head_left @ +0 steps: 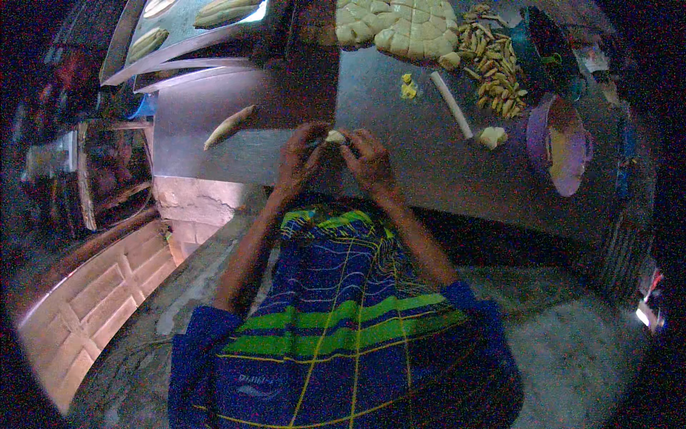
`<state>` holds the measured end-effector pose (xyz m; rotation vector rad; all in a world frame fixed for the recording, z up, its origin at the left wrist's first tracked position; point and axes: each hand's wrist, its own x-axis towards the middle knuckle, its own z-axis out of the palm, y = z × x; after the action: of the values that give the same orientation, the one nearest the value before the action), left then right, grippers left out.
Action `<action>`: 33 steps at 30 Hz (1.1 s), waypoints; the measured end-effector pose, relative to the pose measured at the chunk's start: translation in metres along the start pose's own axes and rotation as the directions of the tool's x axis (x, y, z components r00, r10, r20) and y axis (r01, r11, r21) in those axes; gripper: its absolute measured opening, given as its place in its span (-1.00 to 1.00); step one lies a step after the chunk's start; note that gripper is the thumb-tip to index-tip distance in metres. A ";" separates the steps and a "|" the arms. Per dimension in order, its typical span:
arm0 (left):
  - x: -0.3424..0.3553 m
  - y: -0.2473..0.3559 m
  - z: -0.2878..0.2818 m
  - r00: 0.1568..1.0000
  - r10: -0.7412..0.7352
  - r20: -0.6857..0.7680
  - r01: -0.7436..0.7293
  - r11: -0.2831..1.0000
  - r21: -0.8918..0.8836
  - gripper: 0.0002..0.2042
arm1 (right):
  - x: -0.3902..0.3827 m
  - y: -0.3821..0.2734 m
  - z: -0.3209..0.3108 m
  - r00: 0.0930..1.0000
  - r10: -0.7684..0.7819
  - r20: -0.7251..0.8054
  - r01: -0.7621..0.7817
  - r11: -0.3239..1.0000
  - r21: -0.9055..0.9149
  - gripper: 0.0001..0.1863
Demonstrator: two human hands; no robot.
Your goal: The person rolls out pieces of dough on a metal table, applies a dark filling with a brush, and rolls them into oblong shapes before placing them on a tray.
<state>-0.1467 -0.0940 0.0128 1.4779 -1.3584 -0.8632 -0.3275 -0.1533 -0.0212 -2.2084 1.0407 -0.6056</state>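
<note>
Above the near part of a metal tabletop [246, 154], my left hand [299, 157] and my right hand [370, 159] come close together. Between their fingertips is a small pale piece of dough [334, 136]. Both hands are closed, pinching it from either side. To the left of my left hand lies a long, tapered shaped dough roll [230, 127]. Right of my hands are a thin white rod [451, 104], a pale dough lump [492, 137] and a small yellow smear of something soft [409, 87].
A scored dough slab [418, 32] sits at the back, beside a heap of yellowish sticks [498, 71]. A purple tub [537, 139] lies tilted at the right, a dark green container [532, 43] behind it. Stacked metal trays [179, 61] carry shaped dough at back left.
</note>
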 end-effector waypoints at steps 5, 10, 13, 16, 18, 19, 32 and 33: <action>-0.024 -0.017 0.017 0.981 0.192 0.013 -0.184 0.915 0.359 -0.40 | -0.004 -0.022 -0.002 0.995 0.099 -0.028 -0.099 0.995 -0.032 -0.41; -0.043 -0.037 0.037 0.986 0.093 0.141 -0.165 0.721 0.673 -0.27 | -0.013 -0.017 0.003 0.991 -0.001 0.136 0.024 0.985 -0.172 -0.39; -0.044 -0.045 0.023 0.986 0.069 0.150 -0.158 0.650 0.743 -0.22 | 0.000 -0.041 -0.002 0.935 0.179 0.305 -0.069 0.939 -0.338 -0.40; -0.041 -0.052 0.011 0.987 0.037 0.158 -0.150 0.574 0.805 -0.18 | -0.011 -0.038 0.015 0.990 -0.001 0.139 0.082 0.809 -0.582 -0.38; -0.043 -0.053 0.008 0.984 0.044 0.172 -0.171 0.502 0.848 -0.18 | -0.014 -0.041 0.015 0.984 0.073 0.162 0.030 0.832 -0.554 -0.37; -0.041 -0.051 0.009 0.985 0.065 0.160 -0.168 0.577 0.800 -0.18 | -0.015 -0.032 0.016 0.995 0.017 0.099 0.032 0.879 -0.476 -0.35; -0.026 -0.046 0.008 0.986 0.068 0.154 -0.164 0.597 0.785 -0.09 | 0.000 -0.035 0.004 0.987 -0.015 0.158 0.095 0.852 -0.514 -0.19; -0.028 -0.041 0.012 0.990 0.081 0.119 -0.144 0.618 0.773 -0.09 | -0.003 -0.032 0.007 0.988 -0.017 0.154 0.092 0.867 -0.489 -0.19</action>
<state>-0.1479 -0.0699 -0.0323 1.9800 -2.0093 -0.1990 -0.3085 -0.1329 -0.0040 -2.6864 1.1553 -0.2009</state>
